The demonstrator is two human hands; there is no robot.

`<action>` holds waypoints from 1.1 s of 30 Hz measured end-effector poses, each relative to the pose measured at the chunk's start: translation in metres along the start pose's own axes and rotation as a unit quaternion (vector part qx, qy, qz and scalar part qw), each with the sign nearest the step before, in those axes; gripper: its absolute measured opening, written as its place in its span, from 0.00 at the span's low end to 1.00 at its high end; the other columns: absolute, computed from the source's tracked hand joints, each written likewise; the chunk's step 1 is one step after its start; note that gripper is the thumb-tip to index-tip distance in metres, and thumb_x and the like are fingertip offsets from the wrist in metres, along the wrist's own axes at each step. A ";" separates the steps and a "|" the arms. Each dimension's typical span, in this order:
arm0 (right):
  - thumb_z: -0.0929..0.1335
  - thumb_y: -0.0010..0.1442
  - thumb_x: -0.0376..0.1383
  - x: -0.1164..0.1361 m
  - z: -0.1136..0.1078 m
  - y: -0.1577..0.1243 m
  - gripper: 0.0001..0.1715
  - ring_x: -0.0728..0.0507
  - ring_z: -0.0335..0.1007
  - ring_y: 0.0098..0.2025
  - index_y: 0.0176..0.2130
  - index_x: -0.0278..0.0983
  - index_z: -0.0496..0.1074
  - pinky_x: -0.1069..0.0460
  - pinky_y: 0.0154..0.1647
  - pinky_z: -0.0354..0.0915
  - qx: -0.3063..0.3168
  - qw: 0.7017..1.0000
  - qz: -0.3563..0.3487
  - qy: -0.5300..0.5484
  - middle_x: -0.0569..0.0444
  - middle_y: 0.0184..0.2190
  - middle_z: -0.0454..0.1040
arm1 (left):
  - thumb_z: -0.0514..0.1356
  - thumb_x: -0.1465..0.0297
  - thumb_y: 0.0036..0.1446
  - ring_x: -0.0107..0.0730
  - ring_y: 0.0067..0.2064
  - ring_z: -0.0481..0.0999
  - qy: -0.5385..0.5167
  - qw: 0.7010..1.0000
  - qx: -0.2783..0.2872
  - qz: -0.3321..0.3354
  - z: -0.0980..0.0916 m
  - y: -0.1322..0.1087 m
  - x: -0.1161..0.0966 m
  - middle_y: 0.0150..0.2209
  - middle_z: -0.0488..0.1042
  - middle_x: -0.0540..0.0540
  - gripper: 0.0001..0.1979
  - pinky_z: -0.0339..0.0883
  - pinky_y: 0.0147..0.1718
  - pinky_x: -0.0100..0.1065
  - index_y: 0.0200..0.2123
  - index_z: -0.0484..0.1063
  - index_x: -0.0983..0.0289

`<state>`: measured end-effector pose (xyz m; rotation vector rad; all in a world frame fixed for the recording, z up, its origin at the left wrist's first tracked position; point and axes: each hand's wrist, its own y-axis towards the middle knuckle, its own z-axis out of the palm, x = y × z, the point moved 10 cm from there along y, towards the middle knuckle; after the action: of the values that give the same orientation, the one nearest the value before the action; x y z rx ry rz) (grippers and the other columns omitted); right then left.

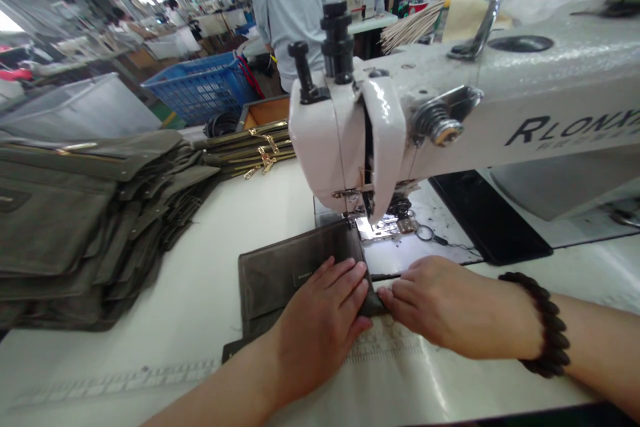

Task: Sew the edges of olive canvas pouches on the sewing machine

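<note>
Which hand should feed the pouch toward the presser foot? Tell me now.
Left, probably: the left hand lies flat on the dark pouch, close to the sewing machine's presser foot, while the right hand only touches the pouch's corner.

My left hand [317, 327] and right hand [450, 307] are bare, and my right wrist wears a bracelet of dark round beads [555, 330].

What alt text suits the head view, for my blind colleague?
Left hand and right hand, with a dark bead bracelet, press a flat grey-brown fabric bag panel beside a white sewing machine. A stack of similar panels lies left.
</note>
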<state>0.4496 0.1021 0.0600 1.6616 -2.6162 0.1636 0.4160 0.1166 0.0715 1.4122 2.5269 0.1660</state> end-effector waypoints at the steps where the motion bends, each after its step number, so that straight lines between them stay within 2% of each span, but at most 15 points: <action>1: 0.60 0.56 0.27 0.001 -0.001 0.000 0.07 0.48 0.56 0.23 0.32 0.32 0.66 0.51 0.21 0.43 -0.003 1.000 -0.002 -0.006 0.54 0.24 0.65 | 0.48 0.66 0.59 0.39 0.51 0.66 0.000 1.000 0.001 -0.004 0.001 0.000 0.000 0.49 0.68 0.58 0.16 0.63 0.49 0.44 0.44 0.67 0.69; 14: 0.61 0.52 0.27 0.008 -0.006 0.003 0.07 0.46 0.57 0.24 0.31 0.31 0.67 0.50 0.22 0.47 -0.045 0.997 0.007 -0.059 0.51 0.25 0.65 | 0.49 0.69 0.58 0.40 0.52 0.64 -0.002 1.000 0.011 -0.006 0.008 0.002 0.005 0.51 0.66 0.57 0.15 0.61 0.51 0.45 0.46 0.64 0.70; 19: 0.60 0.52 0.27 0.001 -0.006 0.005 0.10 0.46 0.59 0.26 0.35 0.30 0.68 0.50 0.23 0.50 -0.066 0.994 0.025 -0.087 0.48 0.28 0.67 | 0.48 0.69 0.59 0.41 0.51 0.65 -0.006 1.000 0.004 0.005 0.007 0.008 0.012 0.50 0.67 0.59 0.15 0.61 0.50 0.46 0.45 0.65 0.71; 29: 0.57 0.54 0.25 -0.017 -0.009 0.010 0.17 0.46 0.58 0.23 0.41 0.24 0.66 0.51 0.22 0.51 -0.106 0.984 0.070 -0.125 0.49 0.24 0.66 | 0.49 0.68 0.58 0.40 0.50 0.65 0.009 1.000 0.013 0.010 0.010 0.018 0.030 0.49 0.67 0.59 0.14 0.62 0.49 0.44 0.43 0.65 0.71; 33: 0.55 0.55 0.25 -0.025 -0.011 0.013 0.17 0.46 0.59 0.23 0.40 0.24 0.67 0.51 0.21 0.52 -0.121 0.981 0.087 -0.124 0.48 0.23 0.66 | 0.49 0.69 0.58 0.38 0.49 0.66 0.013 1.000 0.003 0.012 0.006 0.024 0.036 0.46 0.69 0.58 0.12 0.62 0.48 0.42 0.42 0.65 0.70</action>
<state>0.4476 0.1311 0.0680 1.4576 -2.8170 -0.3684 0.4187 0.1598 0.0647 1.4515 2.5351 0.1821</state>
